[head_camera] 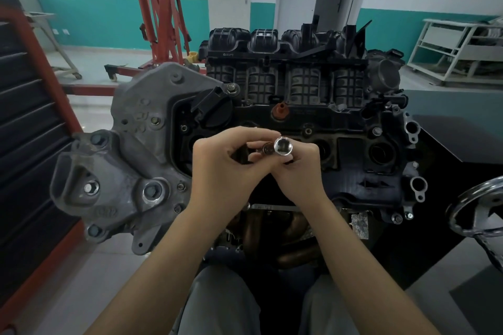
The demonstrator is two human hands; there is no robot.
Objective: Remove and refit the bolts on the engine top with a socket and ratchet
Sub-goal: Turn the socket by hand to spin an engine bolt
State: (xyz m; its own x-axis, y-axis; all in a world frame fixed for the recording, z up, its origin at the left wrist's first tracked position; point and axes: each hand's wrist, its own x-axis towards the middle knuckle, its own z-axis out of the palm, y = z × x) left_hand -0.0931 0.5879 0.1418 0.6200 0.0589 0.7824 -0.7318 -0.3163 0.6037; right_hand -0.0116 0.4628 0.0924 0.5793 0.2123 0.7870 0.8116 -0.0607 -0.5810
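Both hands meet above the middle of the black engine top cover (pixel 351 149). My right hand (pixel 299 168) grips a shiny chrome socket (pixel 283 146), its open end tilted up toward the camera. My left hand (pixel 226 163) pinches a small dark bolt (pixel 267 148) right beside the socket's mouth. A dark tool part shows between my left fingers, mostly hidden. No ratchet handle is plainly visible. Other bolts sit in the cover, such as one (pixel 308 131) just beyond my fingers.
A grey cast bracket (pixel 130 160) juts out on the engine's left. The black intake manifold (pixel 285 73) rises behind. A chrome handwheel (pixel 479 209) is at the right edge. A red engine hoist (pixel 160 13) and a white rack (pixel 457 51) stand further back.
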